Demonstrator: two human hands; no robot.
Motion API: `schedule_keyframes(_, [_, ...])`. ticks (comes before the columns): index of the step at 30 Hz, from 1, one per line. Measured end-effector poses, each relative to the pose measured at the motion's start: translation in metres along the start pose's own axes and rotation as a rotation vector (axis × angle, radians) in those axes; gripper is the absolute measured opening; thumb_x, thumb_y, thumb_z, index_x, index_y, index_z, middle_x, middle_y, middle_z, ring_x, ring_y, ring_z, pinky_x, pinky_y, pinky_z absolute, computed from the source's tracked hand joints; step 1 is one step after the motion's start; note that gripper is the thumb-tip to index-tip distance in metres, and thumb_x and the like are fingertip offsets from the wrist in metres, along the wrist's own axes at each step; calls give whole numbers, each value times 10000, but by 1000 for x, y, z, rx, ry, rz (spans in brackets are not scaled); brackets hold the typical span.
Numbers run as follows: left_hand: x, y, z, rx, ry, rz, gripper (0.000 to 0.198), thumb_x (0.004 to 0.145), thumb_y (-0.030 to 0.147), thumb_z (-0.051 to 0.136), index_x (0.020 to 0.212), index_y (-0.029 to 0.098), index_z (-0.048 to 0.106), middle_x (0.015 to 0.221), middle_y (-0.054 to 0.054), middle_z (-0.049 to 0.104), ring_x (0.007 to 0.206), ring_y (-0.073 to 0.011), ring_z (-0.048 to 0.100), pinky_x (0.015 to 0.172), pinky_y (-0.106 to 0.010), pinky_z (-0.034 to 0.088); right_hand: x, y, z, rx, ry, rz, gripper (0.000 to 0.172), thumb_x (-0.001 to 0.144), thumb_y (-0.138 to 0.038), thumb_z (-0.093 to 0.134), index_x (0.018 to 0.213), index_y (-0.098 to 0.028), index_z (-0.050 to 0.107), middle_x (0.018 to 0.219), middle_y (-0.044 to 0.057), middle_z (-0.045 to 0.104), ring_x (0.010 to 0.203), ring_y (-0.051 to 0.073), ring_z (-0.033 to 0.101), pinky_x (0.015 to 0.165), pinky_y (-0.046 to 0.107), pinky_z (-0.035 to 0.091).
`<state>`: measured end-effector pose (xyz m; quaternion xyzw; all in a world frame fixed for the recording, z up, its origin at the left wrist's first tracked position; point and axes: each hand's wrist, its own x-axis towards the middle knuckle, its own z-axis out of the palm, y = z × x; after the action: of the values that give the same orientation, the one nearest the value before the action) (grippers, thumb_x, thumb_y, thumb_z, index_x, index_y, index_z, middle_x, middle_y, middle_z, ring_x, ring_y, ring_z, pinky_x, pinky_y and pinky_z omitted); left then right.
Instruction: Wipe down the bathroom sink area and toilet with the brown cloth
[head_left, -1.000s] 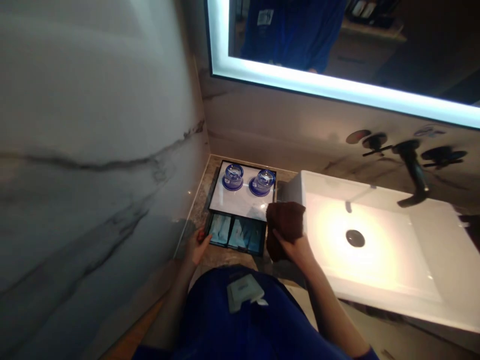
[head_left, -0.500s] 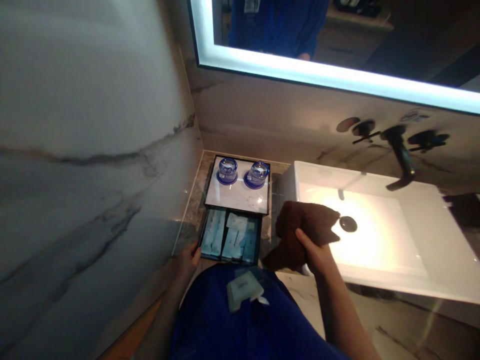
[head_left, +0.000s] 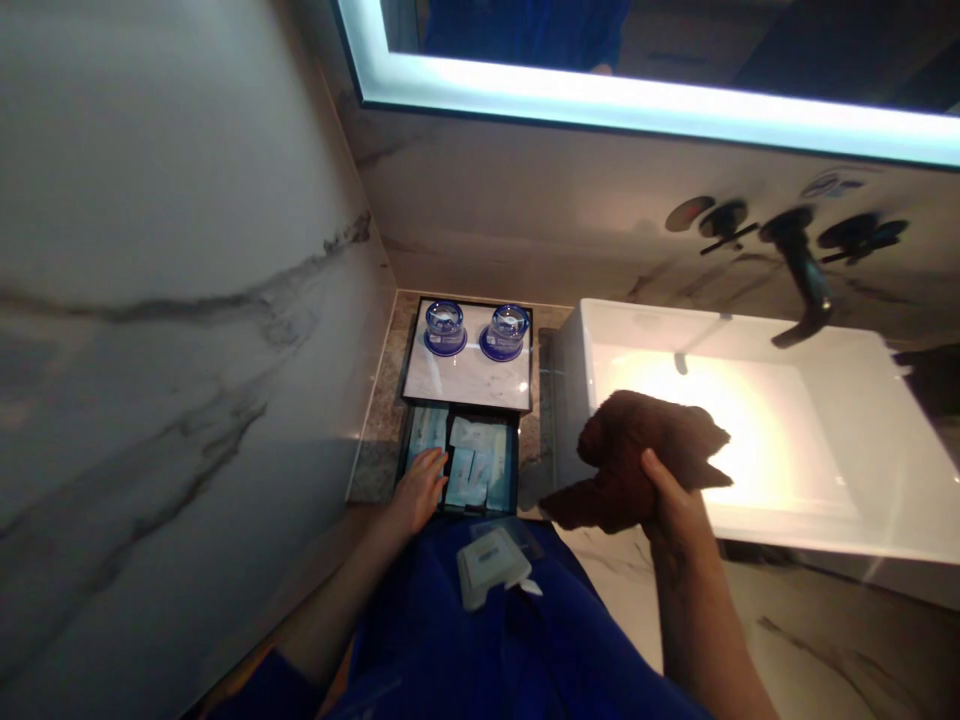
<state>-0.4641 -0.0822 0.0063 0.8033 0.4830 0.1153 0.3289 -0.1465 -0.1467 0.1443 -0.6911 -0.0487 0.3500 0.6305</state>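
Observation:
My right hand (head_left: 675,500) is closed around a crumpled brown cloth (head_left: 630,460), held over the near left edge of the white sink (head_left: 832,530). My left hand (head_left: 421,492) reaches over the left compartment of an open drawer (head_left: 517,480), fingers stretched out and seemingly holding nothing. Whether its fingertips touch the contents I cannot tell. Pale blue flat packets (head_left: 471,475) lie in the drawer's right compartment, and more packets (head_left: 429,428) show beyond my left fingers. The drawer sits at the front of a box with a marbled white top (head_left: 465,382).
Two clear cups (head_left: 445,328) with blue bases stand on the box top. A dark tap (head_left: 802,280) with handles juts from the wall above the sink. A lit mirror (head_left: 600,95) hangs behind, and a marble wall (head_left: 187,400) rises on the left.
My left hand has moved from the drawer's left front corner to above its left compartment. My right hand has carried the brown cloth to the right, further over the sink.

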Motion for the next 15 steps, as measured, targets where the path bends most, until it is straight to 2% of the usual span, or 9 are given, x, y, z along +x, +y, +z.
schedule_keyframes(3, [10,-3,10,150,-141,-30,548,817,144,474,1350,18,477,1499,-238,363,1445,-362,232,1142,-545,326,0,1,-3,19,-13,13,704,466,-423,876,1074,-157,641,1089,76,675,954,226,650,938,426,535])
schedule_keyframes(5, [13,-5,12,255,-248,-53,605,809,105,453,1404,3,401,1541,-245,268,1467,-357,129,1148,-566,297,-1,2,-4,19,-5,21,706,462,-428,876,1071,-157,642,1087,76,676,950,227,651,921,420,541])
schedule_keyframes(10, [16,-7,13,289,-355,-57,652,804,43,384,1454,22,325,1566,-218,215,1471,-321,148,1143,-576,284,-3,4,-4,19,14,34,648,437,-441,885,976,-154,666,1015,65,695,893,211,656,853,365,561])
schedule_keyframes(15, [13,-6,15,289,-390,-57,635,823,38,395,1456,52,337,1586,-186,186,1472,-299,167,1155,-510,296,-5,5,-7,47,11,51,639,434,-420,896,976,-162,674,996,49,703,873,196,657,835,341,564])
